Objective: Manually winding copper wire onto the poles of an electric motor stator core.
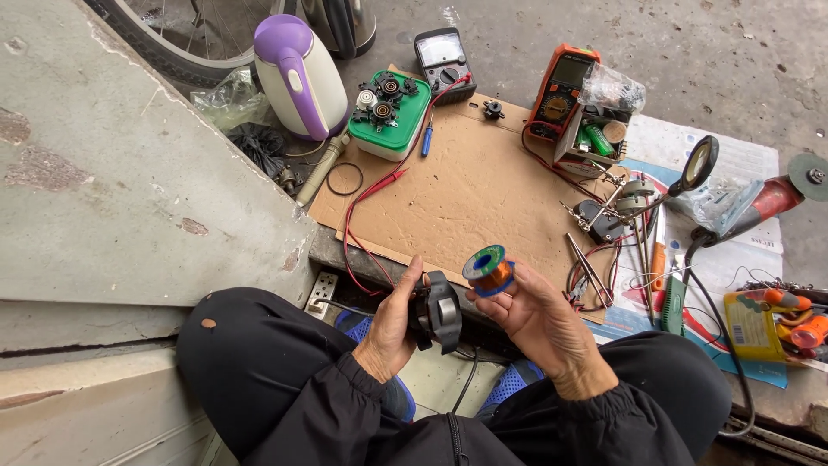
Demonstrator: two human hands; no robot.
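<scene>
My left hand point(390, 321) has its fingers wrapped around the black round part point(438, 311), and my right hand point(533, 312) pinches the solder spool point(488, 269), both just below the cardboard sheet point(466, 194). I'd keep that spool steady, close beside the part.

The left hand point(392, 324) grips a black round part point(440, 312); the right hand point(539, 315) pinches a small spool point(488, 269) of wire. At twelve o'clock lies a cardboard sheet point(466, 194), a purple-and-white kettle point(297, 78) at eleven, an orange meter point(561, 91) at one.
</scene>
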